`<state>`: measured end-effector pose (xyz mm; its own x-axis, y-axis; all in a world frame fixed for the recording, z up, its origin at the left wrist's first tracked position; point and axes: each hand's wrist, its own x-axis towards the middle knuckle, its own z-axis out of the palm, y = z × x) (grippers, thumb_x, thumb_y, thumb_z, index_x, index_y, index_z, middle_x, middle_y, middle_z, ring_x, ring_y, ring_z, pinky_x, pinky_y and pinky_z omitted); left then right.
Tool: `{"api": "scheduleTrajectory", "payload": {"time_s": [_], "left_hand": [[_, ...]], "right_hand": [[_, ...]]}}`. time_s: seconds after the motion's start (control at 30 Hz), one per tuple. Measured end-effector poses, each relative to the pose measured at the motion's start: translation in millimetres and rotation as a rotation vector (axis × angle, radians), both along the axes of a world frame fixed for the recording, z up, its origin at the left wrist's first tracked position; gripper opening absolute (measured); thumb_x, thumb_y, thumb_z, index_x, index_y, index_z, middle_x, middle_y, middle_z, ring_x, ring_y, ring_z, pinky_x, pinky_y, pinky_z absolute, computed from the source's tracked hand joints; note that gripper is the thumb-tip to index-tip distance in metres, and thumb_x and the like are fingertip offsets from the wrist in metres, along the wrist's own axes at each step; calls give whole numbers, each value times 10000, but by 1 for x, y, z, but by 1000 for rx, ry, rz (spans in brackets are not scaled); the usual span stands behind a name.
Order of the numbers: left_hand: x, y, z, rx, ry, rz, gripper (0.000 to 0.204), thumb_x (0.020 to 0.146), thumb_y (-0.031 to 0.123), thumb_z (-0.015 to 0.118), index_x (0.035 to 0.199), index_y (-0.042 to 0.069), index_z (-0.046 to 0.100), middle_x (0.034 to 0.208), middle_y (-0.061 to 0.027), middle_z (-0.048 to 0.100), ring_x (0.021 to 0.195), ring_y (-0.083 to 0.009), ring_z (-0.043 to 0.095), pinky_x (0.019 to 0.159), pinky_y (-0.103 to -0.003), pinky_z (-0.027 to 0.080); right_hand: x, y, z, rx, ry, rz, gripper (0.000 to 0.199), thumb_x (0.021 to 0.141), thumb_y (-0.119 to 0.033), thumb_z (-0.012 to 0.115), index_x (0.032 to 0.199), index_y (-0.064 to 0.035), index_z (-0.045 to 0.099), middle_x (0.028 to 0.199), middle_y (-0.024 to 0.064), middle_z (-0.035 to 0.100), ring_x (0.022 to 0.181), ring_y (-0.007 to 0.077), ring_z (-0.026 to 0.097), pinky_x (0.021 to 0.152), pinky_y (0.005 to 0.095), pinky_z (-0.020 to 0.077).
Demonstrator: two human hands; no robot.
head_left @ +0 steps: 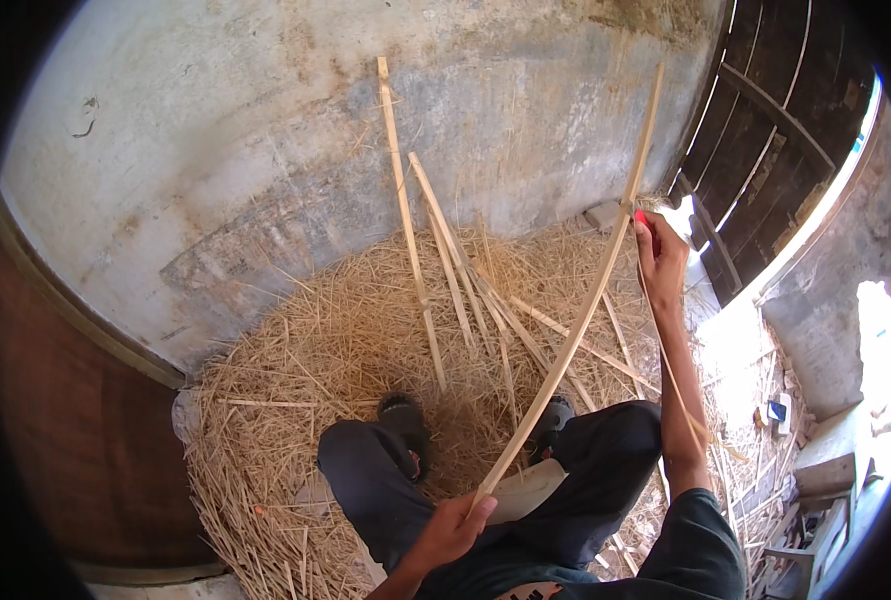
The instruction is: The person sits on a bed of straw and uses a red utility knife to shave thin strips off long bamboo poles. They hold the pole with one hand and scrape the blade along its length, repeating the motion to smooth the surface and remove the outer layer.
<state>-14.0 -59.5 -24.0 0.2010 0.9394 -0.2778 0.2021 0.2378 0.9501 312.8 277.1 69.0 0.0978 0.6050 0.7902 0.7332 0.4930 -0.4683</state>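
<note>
A long, pale, slightly bowed bamboo strip [576, 335] slants from my lap up toward the wall. My left hand [451, 528] is closed round its lower end. Farther up, my right hand [663, 255] grips a small red-handled knife [641, 217], mostly hidden by the fingers, against the strip's right side. A thin curled sliver [673, 365] trails down from the right hand along my forearm.
Several bamboo strips [402, 200] lean against the stained wall [266, 130] or lie across the heap of shavings [316, 330] round my feet. A slatted dark wooden door [766, 130] stands at right. Near the right edge are a small white-and-blue object [779, 410] and a wooden stool-like frame [811, 540].
</note>
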Motion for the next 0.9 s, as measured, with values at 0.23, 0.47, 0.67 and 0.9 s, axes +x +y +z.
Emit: {"api": "scheduleTrajectory", "payload": {"time_s": [0.23, 0.47, 0.67, 0.9], "left_hand": [[7, 4, 21, 25, 139, 42, 504, 1153, 397, 481, 778, 70, 564, 656, 23, 520, 597, -91, 477, 574, -301, 396], [-5, 1, -14, -211, -255, -99, 526, 1156, 418, 478, 754, 84, 540, 671, 35, 493, 622, -84, 455, 598, -301, 392], [-11, -15, -16, -137, 25, 9, 517, 1134, 450, 521, 880, 15, 638, 665, -35, 566, 625, -126, 566, 589, -348, 455], [-4, 5, -6, 97, 249, 174, 429, 1097, 390, 613, 1047, -28, 698, 648, -173, 596, 582, -239, 652, 581, -413, 486]], "right_hand": [[-9, -4, 4, -79, 35, -14, 265, 1039, -262, 715, 1135, -19, 763, 805, 115, 722, 667, 182, 631, 634, 330, 491], [-7, 14, -3, -25, 130, -113, 363, 1081, -351, 651, 1125, -12, 770, 817, 97, 735, 698, 172, 632, 670, 338, 493], [103, 60, -5, -314, 293, -179, 511, 1085, -485, 603, 1169, -10, 772, 895, 62, 723, 747, 150, 597, 729, 317, 495], [81, 17, -35, -604, 219, 22, 520, 1023, -491, 686, 1230, -16, 732, 986, 68, 713, 847, 180, 632, 773, 362, 507]]}}
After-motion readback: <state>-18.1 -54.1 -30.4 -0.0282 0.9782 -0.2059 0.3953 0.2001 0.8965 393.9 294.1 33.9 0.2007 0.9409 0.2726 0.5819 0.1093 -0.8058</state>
